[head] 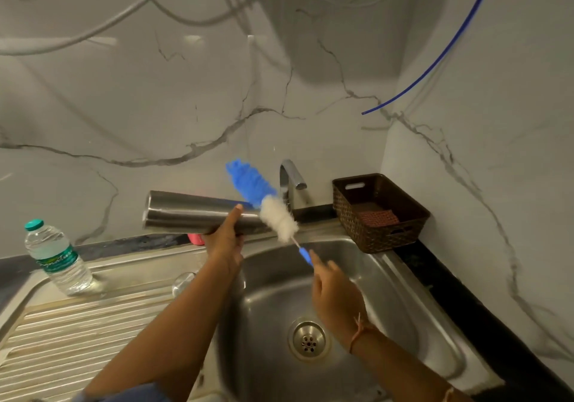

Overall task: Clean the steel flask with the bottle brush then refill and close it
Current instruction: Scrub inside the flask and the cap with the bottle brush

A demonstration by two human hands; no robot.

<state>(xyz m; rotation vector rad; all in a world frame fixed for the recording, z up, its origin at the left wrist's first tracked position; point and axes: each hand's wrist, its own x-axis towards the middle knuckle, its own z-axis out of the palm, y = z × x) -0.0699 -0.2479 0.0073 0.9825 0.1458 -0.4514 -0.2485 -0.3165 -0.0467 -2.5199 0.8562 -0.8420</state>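
While your left hand [225,243] grips the steel flask [192,212] level over the sink [403,293], your right hand [335,296] pinches the bottle brush [267,206], bristles at the flask's three o'clock end, probably aiming inside.

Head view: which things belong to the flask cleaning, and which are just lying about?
Job: steel flask in left hand; bottle brush in right hand; sink; tap; plastic water bottle, maybe for refilling.
Lying about: brown basket; pink thing behind the flask; blue tube.
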